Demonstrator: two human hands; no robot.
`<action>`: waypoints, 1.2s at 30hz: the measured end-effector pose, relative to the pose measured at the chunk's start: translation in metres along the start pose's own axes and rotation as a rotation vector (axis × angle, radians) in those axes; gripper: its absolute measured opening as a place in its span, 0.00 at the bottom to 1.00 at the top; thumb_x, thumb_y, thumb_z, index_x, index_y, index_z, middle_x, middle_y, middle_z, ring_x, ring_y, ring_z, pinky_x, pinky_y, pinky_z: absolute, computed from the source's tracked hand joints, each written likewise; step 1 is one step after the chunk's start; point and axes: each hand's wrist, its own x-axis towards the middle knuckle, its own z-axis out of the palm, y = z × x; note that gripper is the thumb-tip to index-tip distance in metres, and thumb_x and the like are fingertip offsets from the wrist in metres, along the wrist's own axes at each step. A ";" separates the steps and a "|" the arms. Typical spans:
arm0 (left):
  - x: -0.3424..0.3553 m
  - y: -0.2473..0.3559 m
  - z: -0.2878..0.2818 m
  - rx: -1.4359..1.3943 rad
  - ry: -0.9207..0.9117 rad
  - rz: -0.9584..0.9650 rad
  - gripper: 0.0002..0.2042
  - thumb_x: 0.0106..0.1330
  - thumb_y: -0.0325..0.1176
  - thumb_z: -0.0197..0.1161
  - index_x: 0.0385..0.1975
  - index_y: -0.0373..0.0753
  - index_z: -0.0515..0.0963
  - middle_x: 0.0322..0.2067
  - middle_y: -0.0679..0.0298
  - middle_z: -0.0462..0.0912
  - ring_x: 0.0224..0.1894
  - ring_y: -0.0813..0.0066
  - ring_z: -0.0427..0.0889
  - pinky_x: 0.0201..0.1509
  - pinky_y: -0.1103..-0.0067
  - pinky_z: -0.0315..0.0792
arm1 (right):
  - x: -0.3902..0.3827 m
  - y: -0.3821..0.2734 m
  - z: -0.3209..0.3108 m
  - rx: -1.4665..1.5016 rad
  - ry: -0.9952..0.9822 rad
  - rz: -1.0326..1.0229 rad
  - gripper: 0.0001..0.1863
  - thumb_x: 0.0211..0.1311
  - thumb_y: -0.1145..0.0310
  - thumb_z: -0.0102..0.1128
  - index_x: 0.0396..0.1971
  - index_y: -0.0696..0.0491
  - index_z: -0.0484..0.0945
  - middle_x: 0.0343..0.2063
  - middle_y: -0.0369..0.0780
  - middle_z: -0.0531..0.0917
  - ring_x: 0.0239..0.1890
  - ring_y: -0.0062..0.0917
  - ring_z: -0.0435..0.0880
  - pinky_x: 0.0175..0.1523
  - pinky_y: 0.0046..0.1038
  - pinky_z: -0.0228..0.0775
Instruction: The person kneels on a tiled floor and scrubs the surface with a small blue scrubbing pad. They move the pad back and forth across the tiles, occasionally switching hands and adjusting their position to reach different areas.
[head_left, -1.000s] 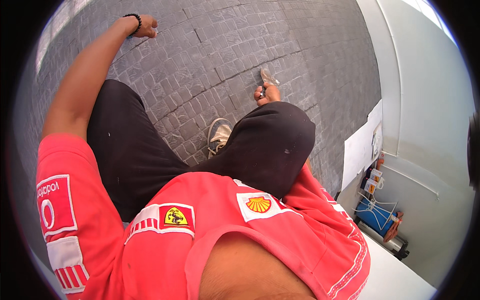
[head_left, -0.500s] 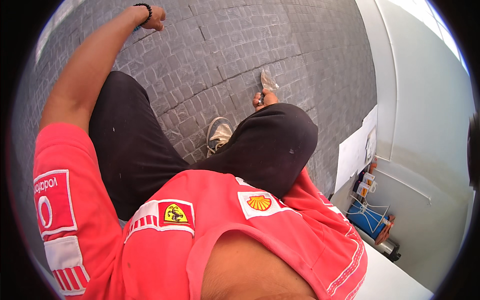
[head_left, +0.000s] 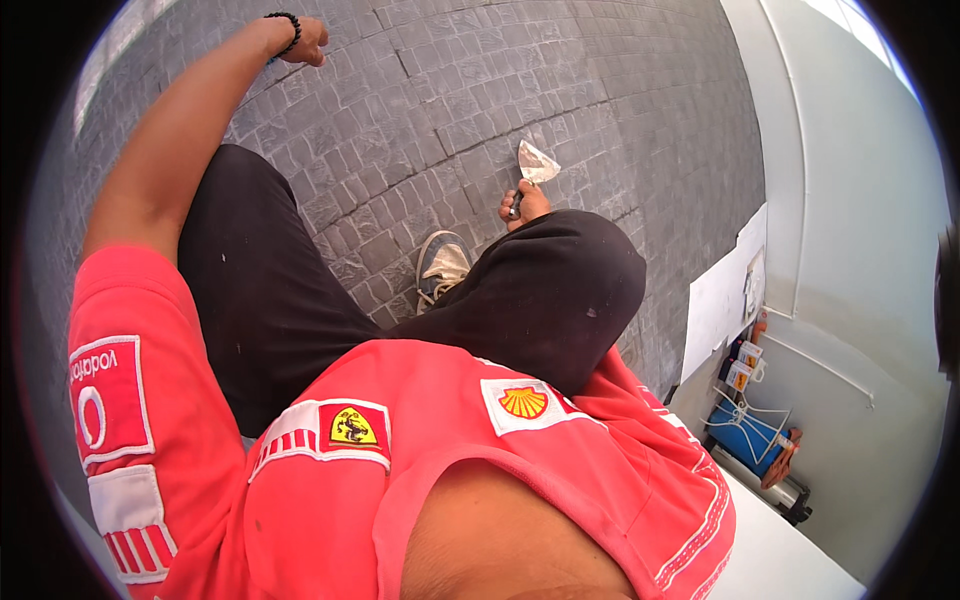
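Note:
My right hand [head_left: 526,203] is out past my bent right knee, low over the grey paving. Its fingers are wrapped round the dark handle of a putty knife [head_left: 537,163]. The thin, fan-shaped blade points away from me, smeared pale. Part of the wrist is hidden by the knee. At the upper left, my left hand [head_left: 308,43] hangs beyond my left knee with a black bead bracelet on the wrist. Its fingers are curled together and nothing shows in them.
Block-patterned paving [head_left: 400,130] spreads ahead under me. One shoe [head_left: 443,268] stands between my legs. On the right runs a pale wall [head_left: 860,230]. White sheets [head_left: 715,305] lie along its foot, near a blue box [head_left: 745,437] with white wire and small packages.
The putty knife has turned, so more of its blade face shows. My right hand has shifted slightly left in view. My left hand stays nearly still.

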 end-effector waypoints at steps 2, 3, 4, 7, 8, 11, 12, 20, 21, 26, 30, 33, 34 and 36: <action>0.000 -0.004 0.001 -0.090 -0.004 0.015 0.29 0.66 0.44 0.62 0.64 0.36 0.70 0.61 0.52 0.76 0.63 0.55 0.74 0.66 0.65 0.70 | -0.002 0.002 -0.001 0.035 0.035 0.037 0.04 0.76 0.64 0.45 0.44 0.46 0.63 0.26 0.37 0.72 0.21 0.23 0.69 0.23 0.26 0.63; 0.000 -0.005 0.002 -0.123 -0.002 0.008 0.29 0.66 0.44 0.62 0.64 0.36 0.70 0.61 0.52 0.76 0.63 0.55 0.74 0.66 0.65 0.70 | -0.003 0.001 -0.001 0.070 -0.015 -0.081 0.04 0.76 0.65 0.45 0.44 0.46 0.63 0.26 0.37 0.72 0.21 0.23 0.69 0.22 0.27 0.63; 0.000 -0.007 0.002 -0.115 -0.034 -0.022 0.29 0.67 0.45 0.62 0.64 0.36 0.70 0.62 0.52 0.75 0.64 0.54 0.74 0.67 0.64 0.69 | -0.004 0.001 -0.002 0.069 0.007 -0.021 0.04 0.76 0.65 0.46 0.44 0.46 0.63 0.26 0.37 0.72 0.21 0.23 0.69 0.22 0.26 0.63; -0.002 -0.010 0.002 -0.016 -0.038 -0.041 0.29 0.67 0.45 0.62 0.64 0.36 0.70 0.63 0.52 0.74 0.64 0.54 0.73 0.67 0.63 0.69 | -0.007 -0.004 0.000 0.027 0.087 0.039 0.05 0.76 0.65 0.47 0.45 0.47 0.63 0.25 0.37 0.71 0.21 0.22 0.69 0.22 0.26 0.64; -0.004 -0.011 0.003 -0.078 -0.028 -0.035 0.29 0.67 0.45 0.62 0.64 0.36 0.70 0.62 0.51 0.74 0.64 0.53 0.73 0.67 0.63 0.69 | -0.009 -0.006 0.001 -0.001 0.140 0.158 0.05 0.76 0.66 0.47 0.45 0.48 0.63 0.25 0.37 0.71 0.21 0.21 0.69 0.22 0.27 0.64; -0.005 -0.014 0.002 -0.176 -0.098 -0.034 0.29 0.68 0.46 0.61 0.65 0.36 0.70 0.63 0.50 0.74 0.65 0.53 0.73 0.67 0.64 0.68 | -0.012 -0.011 0.005 0.065 0.129 -0.076 0.07 0.76 0.66 0.48 0.45 0.51 0.64 0.24 0.38 0.71 0.20 0.22 0.69 0.22 0.28 0.65; -0.005 -0.014 0.003 -0.074 -0.098 -0.017 0.29 0.68 0.46 0.61 0.65 0.36 0.70 0.63 0.50 0.74 0.65 0.53 0.73 0.68 0.64 0.68 | -0.013 -0.013 0.006 0.097 0.155 -0.017 0.08 0.75 0.66 0.49 0.45 0.53 0.64 0.23 0.39 0.71 0.21 0.24 0.69 0.21 0.29 0.65; 0.004 -0.011 0.006 -0.086 -0.119 0.018 0.29 0.68 0.45 0.61 0.64 0.35 0.69 0.62 0.49 0.74 0.65 0.53 0.72 0.68 0.65 0.67 | -0.017 -0.019 0.009 0.021 0.107 0.081 0.08 0.73 0.68 0.51 0.44 0.54 0.65 0.24 0.39 0.72 0.21 0.24 0.71 0.21 0.28 0.66; 0.005 -0.010 0.006 -0.115 -0.108 0.016 0.29 0.68 0.45 0.61 0.64 0.35 0.70 0.62 0.49 0.74 0.65 0.53 0.72 0.68 0.65 0.67 | -0.016 -0.019 0.009 0.065 0.099 0.022 0.08 0.73 0.68 0.51 0.43 0.54 0.65 0.24 0.39 0.73 0.21 0.24 0.71 0.21 0.28 0.66; 0.008 -0.006 0.006 -0.074 -0.117 0.050 0.29 0.67 0.45 0.61 0.64 0.35 0.71 0.62 0.49 0.74 0.64 0.52 0.73 0.67 0.65 0.68 | -0.011 -0.021 0.014 0.106 0.044 0.006 0.08 0.73 0.71 0.48 0.46 0.58 0.66 0.24 0.41 0.75 0.22 0.25 0.75 0.24 0.29 0.75; 0.005 -0.003 0.006 -0.073 -0.115 0.046 0.28 0.67 0.46 0.61 0.63 0.35 0.71 0.61 0.49 0.75 0.64 0.52 0.73 0.67 0.65 0.68 | -0.006 -0.016 0.016 0.288 0.002 0.020 0.11 0.72 0.72 0.47 0.50 0.59 0.64 0.28 0.43 0.76 0.27 0.31 0.80 0.38 0.37 0.86; 0.003 0.000 0.005 -0.038 -0.105 0.041 0.28 0.67 0.46 0.61 0.63 0.36 0.72 0.61 0.49 0.75 0.63 0.52 0.74 0.66 0.64 0.68 | -0.001 -0.012 0.013 0.355 -0.091 0.065 0.09 0.72 0.73 0.46 0.47 0.59 0.62 0.30 0.43 0.75 0.27 0.28 0.78 0.34 0.32 0.82; 0.003 0.001 0.005 -0.023 -0.105 0.045 0.28 0.67 0.47 0.61 0.62 0.36 0.72 0.60 0.49 0.76 0.63 0.52 0.74 0.66 0.64 0.68 | 0.001 -0.011 0.012 0.338 -0.113 0.073 0.08 0.72 0.73 0.46 0.46 0.59 0.61 0.30 0.43 0.75 0.26 0.27 0.77 0.32 0.31 0.79; 0.004 0.004 0.006 -0.034 -0.140 0.027 0.28 0.67 0.47 0.61 0.62 0.36 0.72 0.61 0.49 0.75 0.63 0.53 0.74 0.66 0.64 0.69 | 0.004 -0.010 0.010 0.360 -0.058 0.055 0.06 0.72 0.73 0.46 0.41 0.56 0.61 0.27 0.40 0.72 0.23 0.23 0.71 0.25 0.27 0.70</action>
